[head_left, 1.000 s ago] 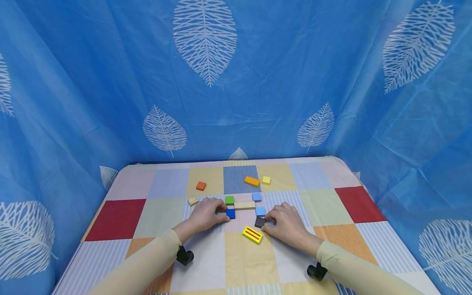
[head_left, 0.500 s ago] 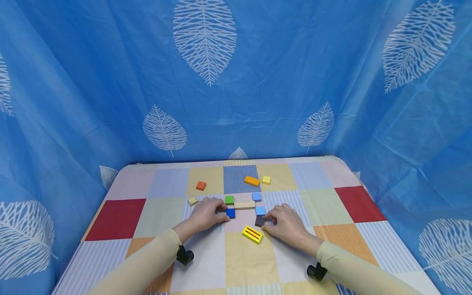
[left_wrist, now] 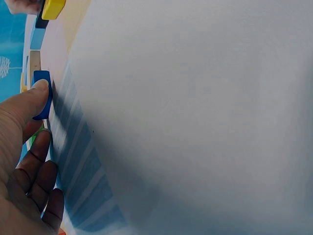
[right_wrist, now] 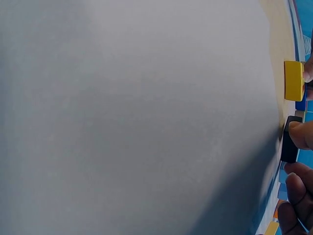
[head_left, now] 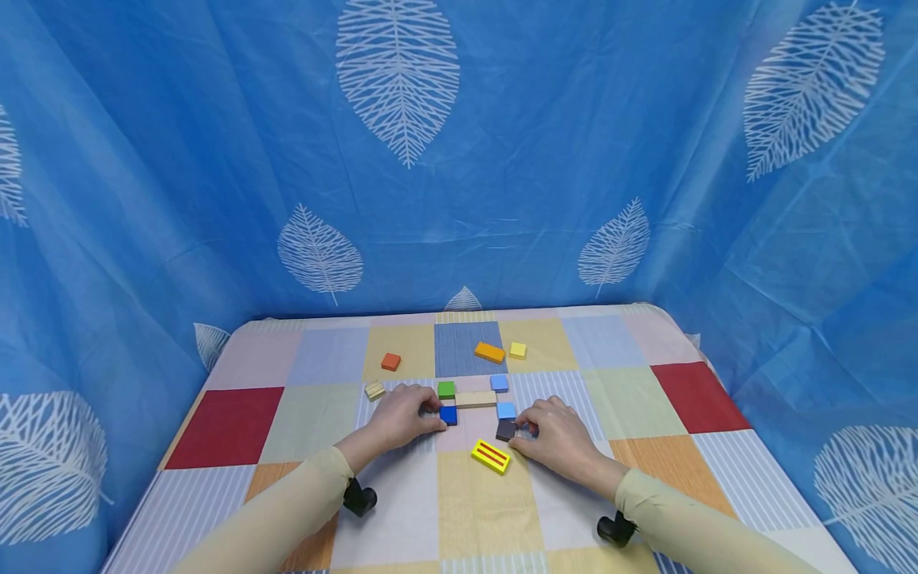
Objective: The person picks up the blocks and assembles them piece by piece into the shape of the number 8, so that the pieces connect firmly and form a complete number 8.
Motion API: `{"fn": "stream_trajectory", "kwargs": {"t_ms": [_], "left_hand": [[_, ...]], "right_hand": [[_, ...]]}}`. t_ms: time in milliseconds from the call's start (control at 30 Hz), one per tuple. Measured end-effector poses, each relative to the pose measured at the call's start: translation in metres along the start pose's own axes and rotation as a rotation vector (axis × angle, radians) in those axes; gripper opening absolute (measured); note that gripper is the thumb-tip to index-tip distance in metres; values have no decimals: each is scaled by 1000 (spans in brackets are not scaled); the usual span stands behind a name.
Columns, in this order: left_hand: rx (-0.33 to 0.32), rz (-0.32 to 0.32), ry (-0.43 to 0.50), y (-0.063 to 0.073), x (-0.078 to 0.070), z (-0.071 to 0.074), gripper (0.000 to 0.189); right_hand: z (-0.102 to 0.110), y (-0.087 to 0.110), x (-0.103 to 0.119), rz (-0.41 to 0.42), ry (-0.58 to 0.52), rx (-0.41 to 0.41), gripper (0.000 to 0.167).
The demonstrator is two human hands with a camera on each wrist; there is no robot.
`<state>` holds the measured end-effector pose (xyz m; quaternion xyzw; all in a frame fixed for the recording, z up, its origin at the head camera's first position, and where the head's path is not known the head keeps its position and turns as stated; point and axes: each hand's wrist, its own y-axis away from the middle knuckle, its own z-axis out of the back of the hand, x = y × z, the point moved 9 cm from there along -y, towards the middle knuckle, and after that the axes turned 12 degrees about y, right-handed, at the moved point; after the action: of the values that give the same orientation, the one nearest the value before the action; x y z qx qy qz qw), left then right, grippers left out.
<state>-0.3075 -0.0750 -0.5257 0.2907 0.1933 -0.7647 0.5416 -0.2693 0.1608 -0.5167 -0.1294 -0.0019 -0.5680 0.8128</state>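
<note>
My left hand [head_left: 402, 416] pinches a dark blue block [head_left: 448, 415], its thumb on the near face in the left wrist view. Behind that block lies a green block [head_left: 446, 390], with a long plain wooden block [head_left: 476, 399] reaching right from beside the two. On the right, my right hand [head_left: 561, 438] holds a black block [head_left: 506, 430] between thumb and fingers, just in front of a light blue block [head_left: 506, 411]. Another light blue block [head_left: 499, 383] lies farther back. Nearer the body, a yellow block with red stripes [head_left: 491, 456] lies at a slant.
A striped wooden block [head_left: 374, 391] and a red-orange block [head_left: 390, 362] lie beyond the left hand. Farther back are an orange block [head_left: 490, 352] and a pale yellow block [head_left: 518, 351]. A patchwork cloth [head_left: 488, 518] covers the table; a blue curtain [head_left: 502, 159] surrounds it.
</note>
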Motion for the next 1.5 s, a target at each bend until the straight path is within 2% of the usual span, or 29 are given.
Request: {"fn": "stream_trajectory", "kwargs": {"t_ms": [733, 933, 1133, 1267, 1367, 1500], "left_hand": [[-13, -8, -21, 1, -1, 0, 30], [-12, 11, -15, 2, 1, -1, 36], [-11, 4, 11, 5, 1, 2, 42], [-44, -7, 8, 11, 3, 14, 41], [-104, -12, -4, 16, 6, 32, 38], [-195, 19, -23, 23, 16, 60, 40]], "right_hand": [[2, 0, 1, 16, 11, -38, 27], [0, 0, 0, 16, 17, -28, 28], [0, 1, -1, 15, 16, -34, 27], [0, 1, 0, 16, 9, -29, 27], [0, 2, 1, 20, 8, -27, 26], [1, 2, 2, 27, 4, -31, 26]]}}
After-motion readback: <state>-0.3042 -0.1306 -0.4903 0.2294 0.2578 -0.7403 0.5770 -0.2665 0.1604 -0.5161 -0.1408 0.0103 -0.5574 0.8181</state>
